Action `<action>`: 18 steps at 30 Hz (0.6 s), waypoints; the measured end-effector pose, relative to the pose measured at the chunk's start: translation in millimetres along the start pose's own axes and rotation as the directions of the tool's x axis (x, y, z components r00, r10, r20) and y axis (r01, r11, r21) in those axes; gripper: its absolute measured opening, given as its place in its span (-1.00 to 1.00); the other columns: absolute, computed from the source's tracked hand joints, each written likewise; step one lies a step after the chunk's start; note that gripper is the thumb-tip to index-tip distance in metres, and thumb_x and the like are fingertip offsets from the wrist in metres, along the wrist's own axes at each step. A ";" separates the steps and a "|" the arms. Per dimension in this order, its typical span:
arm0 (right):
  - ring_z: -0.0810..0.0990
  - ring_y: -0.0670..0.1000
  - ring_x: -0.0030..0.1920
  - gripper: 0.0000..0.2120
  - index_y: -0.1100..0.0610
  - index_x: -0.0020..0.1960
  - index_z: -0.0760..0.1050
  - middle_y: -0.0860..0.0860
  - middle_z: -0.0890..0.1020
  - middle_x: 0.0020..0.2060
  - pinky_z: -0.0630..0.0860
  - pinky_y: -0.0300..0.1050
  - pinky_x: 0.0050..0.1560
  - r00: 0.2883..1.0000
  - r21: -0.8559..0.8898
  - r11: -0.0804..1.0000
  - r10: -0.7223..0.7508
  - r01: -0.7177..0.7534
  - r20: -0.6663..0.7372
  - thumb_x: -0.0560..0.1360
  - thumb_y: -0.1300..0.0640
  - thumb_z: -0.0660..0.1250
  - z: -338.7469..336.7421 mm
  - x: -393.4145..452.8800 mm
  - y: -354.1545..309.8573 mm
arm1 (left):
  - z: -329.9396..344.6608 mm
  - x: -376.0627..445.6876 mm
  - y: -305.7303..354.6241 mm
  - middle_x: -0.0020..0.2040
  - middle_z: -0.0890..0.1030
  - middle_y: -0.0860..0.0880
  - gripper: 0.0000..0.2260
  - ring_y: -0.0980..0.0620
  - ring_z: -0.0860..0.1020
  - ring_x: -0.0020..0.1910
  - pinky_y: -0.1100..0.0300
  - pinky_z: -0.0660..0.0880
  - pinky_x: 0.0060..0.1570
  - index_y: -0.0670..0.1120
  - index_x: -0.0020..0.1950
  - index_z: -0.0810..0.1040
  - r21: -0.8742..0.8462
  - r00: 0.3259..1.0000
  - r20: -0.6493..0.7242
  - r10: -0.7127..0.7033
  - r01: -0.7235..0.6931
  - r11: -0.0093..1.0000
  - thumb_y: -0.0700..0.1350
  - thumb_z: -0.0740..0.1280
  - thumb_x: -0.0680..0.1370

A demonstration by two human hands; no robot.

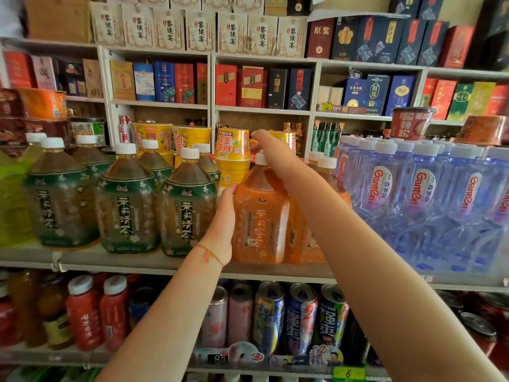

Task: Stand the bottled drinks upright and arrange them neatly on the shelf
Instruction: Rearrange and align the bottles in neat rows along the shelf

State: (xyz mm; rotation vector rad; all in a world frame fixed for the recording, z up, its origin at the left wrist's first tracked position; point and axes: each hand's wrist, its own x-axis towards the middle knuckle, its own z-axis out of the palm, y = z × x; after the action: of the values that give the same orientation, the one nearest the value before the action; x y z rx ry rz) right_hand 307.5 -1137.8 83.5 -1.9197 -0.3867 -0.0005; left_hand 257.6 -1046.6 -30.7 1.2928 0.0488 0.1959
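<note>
An orange-labelled tea bottle (260,216) stands upright at the front of the shelf (137,261), white cap on top. My left hand (221,227) presses flat against its left side. My right hand (271,150) reaches over its cap, fingers curled around the neck area; the exact grip is partly hidden. More orange tea bottles (305,238) stand behind and to its right. Green-labelled tea bottles (187,208) stand upright in rows to its left.
Clear water bottles (424,205) crowd the shelf to the right. Yellow cup noodles (232,153) are stacked behind the orange bottle. Cans (300,318) and red bottles (84,312) fill the shelf below. Boxed goods line the upper shelves.
</note>
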 end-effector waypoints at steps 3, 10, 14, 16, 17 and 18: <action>0.53 0.13 0.10 -0.54 0.11 0.29 0.52 0.12 0.57 0.13 0.46 0.04 0.22 0.999 -0.021 0.999 -0.034 0.033 -0.032 0.64 -0.16 0.07 -0.6 -8.6 -1.7 | 5.9 -3.2 -0.3 -0.06 0.74 -0.08 -0.41 -0.10 0.69 0.00 0.01 0.59 0.02 -0.02 0.09 0.67 0.003 0.997 -0.072 0.015 -0.014 1.000 0.34 -0.01 0.63; 0.44 -0.07 0.21 -0.68 0.08 0.32 0.50 -0.02 0.51 0.20 0.38 -0.18 0.15 0.706 -0.382 0.804 -0.587 0.455 -0.396 0.65 -0.01 0.14 -53.8 -46.9 32.4 | 10.3 -8.0 -8.7 0.46 0.41 0.08 -0.18 0.06 0.42 0.41 0.04 0.41 0.33 0.18 0.54 0.23 0.663 0.758 0.015 0.652 -0.496 0.561 0.42 0.37 0.36; 0.50 0.09 0.28 -0.52 0.10 0.45 0.37 0.08 0.53 0.27 0.43 -0.03 0.20 0.872 -0.304 0.929 -0.318 0.209 -0.372 0.64 -0.14 0.09 -70.2 -40.8 60.6 | 27.6 -6.1 -4.4 0.36 0.47 0.00 -0.17 0.00 0.48 0.30 0.14 0.43 0.15 0.03 0.52 0.31 0.847 0.655 -0.018 0.755 -0.392 0.360 0.34 0.46 0.35; 0.58 0.07 0.11 -0.47 0.09 0.30 0.48 0.04 0.60 0.07 0.44 -0.06 -0.04 0.923 -0.208 0.971 -0.186 0.120 -0.338 0.62 -0.27 0.04 -71.0 -44.2 71.0 | 32.6 -4.1 -7.6 0.33 0.48 -0.04 -0.16 -0.04 0.50 0.26 0.14 0.43 0.08 0.00 0.51 0.32 0.867 0.645 -0.071 0.761 -0.338 0.367 0.35 0.43 0.34; 0.59 0.01 0.00 -0.47 0.06 0.15 0.54 -0.01 0.62 -0.06 0.40 -0.11 -0.15 0.929 -0.140 0.985 -0.144 0.101 -0.340 0.62 -0.31 0.01 -71.7 -48.5 74.4 | 34.6 -3.6 -10.2 0.33 0.48 -0.05 -0.16 -0.05 0.50 0.25 0.13 0.44 0.07 -0.01 0.51 0.32 0.874 0.629 -0.084 0.773 -0.326 0.360 0.36 0.41 0.34; 0.58 -0.05 -0.10 -0.48 0.03 0.02 0.55 -0.05 0.60 -0.17 0.39 -0.13 -0.19 0.933 -0.035 0.996 -0.087 0.080 -0.348 0.62 -0.31 -0.01 -73.0 -51.5 78.8 | 36.6 -3.8 -11.9 0.32 0.49 -0.06 -0.17 -0.06 0.51 0.24 0.12 0.45 0.06 -0.02 0.50 0.33 0.878 0.616 -0.089 0.783 -0.323 0.354 0.36 0.40 0.35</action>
State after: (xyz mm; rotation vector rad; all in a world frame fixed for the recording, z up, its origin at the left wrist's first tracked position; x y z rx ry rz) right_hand 293.1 -1243.3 30.2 -1.8749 -0.2272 -0.3989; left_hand 260.6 -1085.2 -32.3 2.1273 0.1325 1.3102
